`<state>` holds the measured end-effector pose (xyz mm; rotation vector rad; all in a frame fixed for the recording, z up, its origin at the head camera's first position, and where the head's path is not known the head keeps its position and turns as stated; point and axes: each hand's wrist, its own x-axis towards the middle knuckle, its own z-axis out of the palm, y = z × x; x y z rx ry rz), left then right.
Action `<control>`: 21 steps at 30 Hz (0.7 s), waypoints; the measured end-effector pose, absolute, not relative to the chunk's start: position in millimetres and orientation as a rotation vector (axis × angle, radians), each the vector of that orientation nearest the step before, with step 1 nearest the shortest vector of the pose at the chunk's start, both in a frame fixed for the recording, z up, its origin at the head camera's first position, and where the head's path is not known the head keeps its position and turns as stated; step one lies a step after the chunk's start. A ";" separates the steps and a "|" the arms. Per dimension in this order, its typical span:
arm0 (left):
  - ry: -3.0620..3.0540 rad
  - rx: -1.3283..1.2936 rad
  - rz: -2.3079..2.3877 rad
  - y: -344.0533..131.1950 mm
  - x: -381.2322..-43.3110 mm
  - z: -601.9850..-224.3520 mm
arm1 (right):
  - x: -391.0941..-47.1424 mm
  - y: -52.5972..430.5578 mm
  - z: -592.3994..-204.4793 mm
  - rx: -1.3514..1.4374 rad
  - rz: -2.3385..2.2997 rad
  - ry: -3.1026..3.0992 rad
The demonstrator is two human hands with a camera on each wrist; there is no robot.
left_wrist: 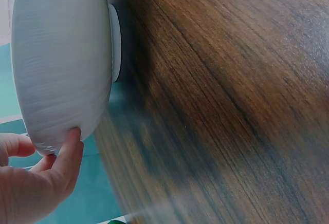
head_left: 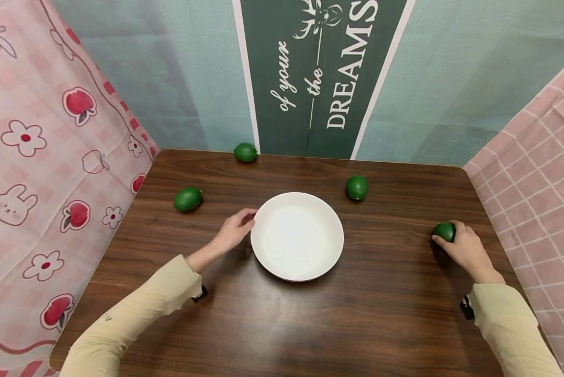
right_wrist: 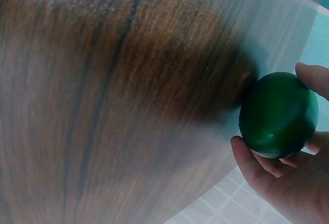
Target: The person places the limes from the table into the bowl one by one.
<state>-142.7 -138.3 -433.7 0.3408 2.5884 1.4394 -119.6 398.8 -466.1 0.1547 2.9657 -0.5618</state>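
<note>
A wide white bowl (head_left: 297, 236) stands upright on the wooden table, with a bright, plain inside. At its left side my left hand (head_left: 233, 230) pinches the rim; in the left wrist view the fingers (left_wrist: 69, 154) press the bowl's outer wall (left_wrist: 64, 64) while the thumb lies at the rim. Far to the right, my right hand (head_left: 467, 250) grips a green lime (head_left: 444, 231). The right wrist view has this lime (right_wrist: 279, 115) held between thumb and fingers, close to the tabletop; whether it touches the table I cannot tell.
Other limes lie on the table (head_left: 282, 324): one (head_left: 188, 199) left of the bowl, one (head_left: 245, 152) at the back edge, one (head_left: 357, 188) behind the bowl to the right. Cloth hangings border the table's back and both sides.
</note>
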 end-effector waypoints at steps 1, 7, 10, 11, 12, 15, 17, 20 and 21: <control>2.584 0.337 1.442 -138.2 -142.5 -433.9 | -119.6 398.6 -466.7 0.157 -0.563 2.964; 2.582 0.352 1.442 -138.6 -142.1 -435.2 | -117.4 397.0 -469.8 0.155 -0.581 2.962; 2.587 0.361 1.438 -138.5 -142.2 -435.5 | -116.2 395.9 -470.8 0.158 -0.599 2.964; 2.585 0.360 1.442 -138.4 -142.1 -435.3 | -115.9 395.6 -471.1 0.160 -0.605 2.964; 2.584 0.359 1.445 -138.3 -141.9 -435.2 | -115.8 395.4 -471.3 0.164 -0.611 2.963; 2.584 0.361 1.450 -138.4 -142.0 -435.6 | -115.5 395.4 -472.1 0.174 -0.619 2.958; 2.582 0.361 1.452 -138.6 -141.9 -435.7 | -115.2 395.5 -472.5 0.178 -0.623 2.956; 2.577 0.355 1.458 -138.7 -142.0 -435.8 | -114.7 396.0 -473.1 0.174 -0.620 2.962; 2.576 0.353 1.458 -138.7 -142.0 -435.8 | -114.5 396.1 -473.0 0.171 -0.617 2.965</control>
